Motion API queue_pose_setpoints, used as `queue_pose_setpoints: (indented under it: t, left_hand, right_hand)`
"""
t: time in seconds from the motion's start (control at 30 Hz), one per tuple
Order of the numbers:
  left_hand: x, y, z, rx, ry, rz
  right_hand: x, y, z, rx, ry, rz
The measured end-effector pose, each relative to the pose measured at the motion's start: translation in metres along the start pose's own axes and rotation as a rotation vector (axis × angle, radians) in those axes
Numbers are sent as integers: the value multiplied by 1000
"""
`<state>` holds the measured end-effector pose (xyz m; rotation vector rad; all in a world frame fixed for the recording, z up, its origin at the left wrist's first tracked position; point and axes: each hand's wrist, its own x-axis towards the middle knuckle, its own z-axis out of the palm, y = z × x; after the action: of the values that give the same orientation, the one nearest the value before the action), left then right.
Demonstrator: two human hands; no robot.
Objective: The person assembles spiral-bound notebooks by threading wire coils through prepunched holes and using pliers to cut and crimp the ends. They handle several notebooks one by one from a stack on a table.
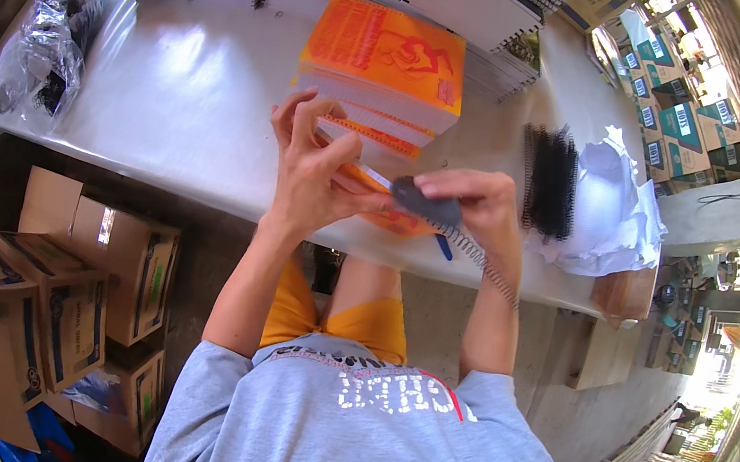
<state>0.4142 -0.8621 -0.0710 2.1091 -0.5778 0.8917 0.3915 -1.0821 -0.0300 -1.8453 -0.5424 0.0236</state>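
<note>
My left hand (305, 174) is closed around an orange-covered notebook (365, 176), holding it tilted above the near edge of the table. Against the notebook's right end, my right hand (490, 213) grips a dark grey, rounded object (427, 204) whose kind I cannot make out. A thin spiral binding coil (490, 271) trails from there down across my right wrist. Beneath my hands lies another orange cover (404, 225), partly hidden, with a blue slender tool (444, 248) beside it. Just beyond them stands a stack of orange spiral notebooks (386, 50).
Black binding coils (548, 181) lie in a bundle at the right, beside crumpled white paper (610, 210). A clear plastic bag (50, 54) with dark contents rests at the left end. More spiral-bound books (465, 11) line the back. Cardboard boxes (78, 293) are piled at lower left.
</note>
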Motion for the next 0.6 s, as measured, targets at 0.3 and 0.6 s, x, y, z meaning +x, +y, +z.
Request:
queue_pose_setpoints:
  t: [0.3,0.6]
  left_hand:
    - [2,-4,0,-81,6,29]
    - [1,-11,-2,-163,-24,37]
  right_hand:
    - [13,13,-2,-155,170,110]
    - [24,-13,8,-41,27,-123]
